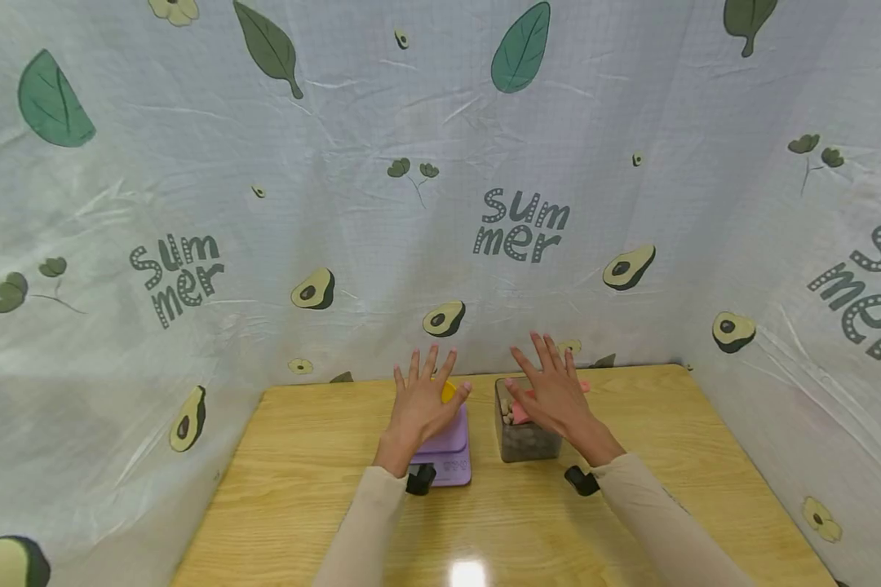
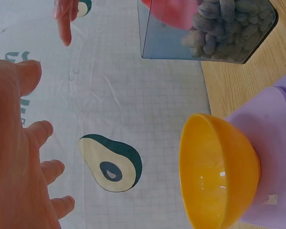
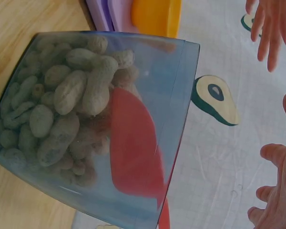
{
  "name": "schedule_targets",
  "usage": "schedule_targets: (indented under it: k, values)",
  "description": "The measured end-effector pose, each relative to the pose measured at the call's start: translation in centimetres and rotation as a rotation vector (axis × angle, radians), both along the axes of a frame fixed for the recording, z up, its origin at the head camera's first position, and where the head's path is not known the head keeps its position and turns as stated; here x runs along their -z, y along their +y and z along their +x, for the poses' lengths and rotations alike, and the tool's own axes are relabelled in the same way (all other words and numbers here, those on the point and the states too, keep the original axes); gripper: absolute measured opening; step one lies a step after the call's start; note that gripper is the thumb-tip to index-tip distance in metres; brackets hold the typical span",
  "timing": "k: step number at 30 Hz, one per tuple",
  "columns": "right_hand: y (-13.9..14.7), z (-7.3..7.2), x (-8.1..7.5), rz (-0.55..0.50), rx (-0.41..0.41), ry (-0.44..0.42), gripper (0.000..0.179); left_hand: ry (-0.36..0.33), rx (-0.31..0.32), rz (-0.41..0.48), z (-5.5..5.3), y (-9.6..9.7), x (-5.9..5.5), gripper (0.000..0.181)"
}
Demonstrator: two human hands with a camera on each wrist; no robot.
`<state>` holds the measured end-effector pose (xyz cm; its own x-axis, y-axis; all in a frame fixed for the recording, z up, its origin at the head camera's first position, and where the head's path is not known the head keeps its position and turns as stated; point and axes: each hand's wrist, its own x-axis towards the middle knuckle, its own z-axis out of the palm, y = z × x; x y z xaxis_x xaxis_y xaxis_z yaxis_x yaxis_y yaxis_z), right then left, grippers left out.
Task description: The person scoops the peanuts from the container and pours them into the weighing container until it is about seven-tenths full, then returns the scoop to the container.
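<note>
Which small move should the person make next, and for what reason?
Perhaps lower the right hand and grip the red, curved scoop: neither this hand nor the left hand holds anything, the scoop sits partly in the transparent rectangular container of unshelled peanuts near the right hand, and the round yellow bowl on the purple scale shows no peanuts inside.

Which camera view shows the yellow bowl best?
The left wrist view: the bowl is nearly whole, with its mouth and side uncovered. The head view shows only a small part behind the left hand; the right wrist view, only a part, cut off at the top edge.
</note>
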<state>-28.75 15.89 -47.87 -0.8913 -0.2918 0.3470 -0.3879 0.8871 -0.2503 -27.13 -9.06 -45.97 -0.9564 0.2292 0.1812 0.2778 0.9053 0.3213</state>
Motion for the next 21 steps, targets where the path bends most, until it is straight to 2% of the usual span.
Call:
schedule_targets:
  k: [5,9,17,21]
  values:
    - [-0.3,0.3,0.0,-0.023,-0.011,0.005,0.063,-0.001,0.003,0.014,0.4,-0.3,-0.1,0.070]
    - [-0.4,0.4,0.1,-0.058,-0.025,0.028,0.062,0.013,0.035,0.049,0.6,-0.4,0.0,0.071]
    - [-0.2,0.7,0.0,-0.178,-0.081,0.091,0.063,0.035,0.117,0.206,0.4,-0.3,0.7,0.075]
    - [0.8,1.0,-0.7,-0.278,-0.092,0.110,0.062,0.009,0.153,0.307,0.3,0.3,1.2,0.077]
